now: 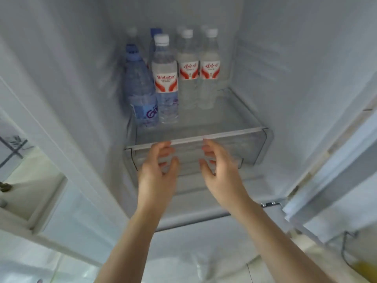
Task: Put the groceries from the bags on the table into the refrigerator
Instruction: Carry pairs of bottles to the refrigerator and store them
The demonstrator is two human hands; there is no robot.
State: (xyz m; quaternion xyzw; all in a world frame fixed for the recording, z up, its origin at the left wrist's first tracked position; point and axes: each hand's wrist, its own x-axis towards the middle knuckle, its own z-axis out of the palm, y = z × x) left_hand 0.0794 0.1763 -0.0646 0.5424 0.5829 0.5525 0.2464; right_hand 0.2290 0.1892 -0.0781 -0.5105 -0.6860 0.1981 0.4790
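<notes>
Two empty hands (183,166) before drawer (255,144), bottles (175,78) behind.

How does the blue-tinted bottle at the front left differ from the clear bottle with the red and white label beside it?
The blue-tinted plastic bottle has a blue cap and a blue label low on its body. The clear plastic bottle has a white cap and a red and white label higher up. Both stand upright on the glass shelf.
</notes>
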